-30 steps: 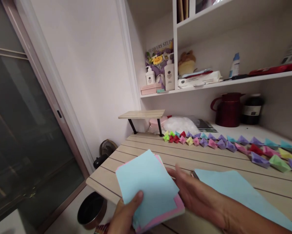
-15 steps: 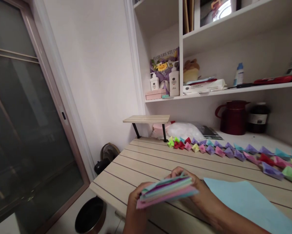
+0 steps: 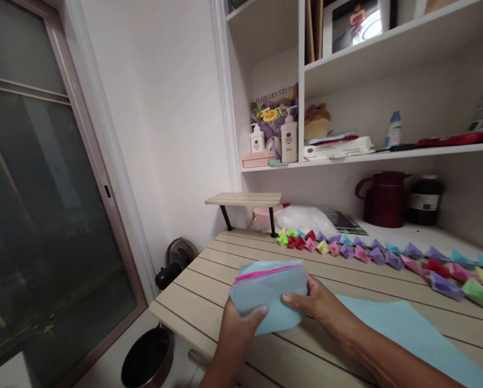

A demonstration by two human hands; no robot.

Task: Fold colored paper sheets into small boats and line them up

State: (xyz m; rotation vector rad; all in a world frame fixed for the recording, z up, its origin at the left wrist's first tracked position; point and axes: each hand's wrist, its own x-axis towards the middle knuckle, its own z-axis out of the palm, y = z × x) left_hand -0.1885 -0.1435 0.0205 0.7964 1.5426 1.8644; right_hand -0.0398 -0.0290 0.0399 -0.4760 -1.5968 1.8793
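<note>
A stack of coloured paper (image 3: 271, 302) is held up over the slatted table, its light-blue face toward me and bright pink edges showing along the top. My left hand (image 3: 243, 323) grips its lower left side, thumb flat on the front sheet. On the right side, my right hand (image 3: 306, 299) pinches the stack with the thumb in front; the fingers behind are mostly hidden. A larger light-blue sheet (image 3: 411, 328) lies on the table by my right forearm. Behind the hands, two rows of small folded paper boats (image 3: 362, 253) in several colours stretch toward the right.
The slatted table (image 3: 209, 280) carries a small raised shelf (image 3: 245, 199) at its back left corner. A dark red jug (image 3: 386, 199) and a dark bottle (image 3: 426, 202) stand behind the boats. White shelving (image 3: 273, 168) hangs above. On the floor at left are a black pan (image 3: 148, 355) and a fan (image 3: 180, 253).
Both hands have turned the stack from nearly edge-on to upright, so its light-blue face now shows. The camera view has shifted slightly.
</note>
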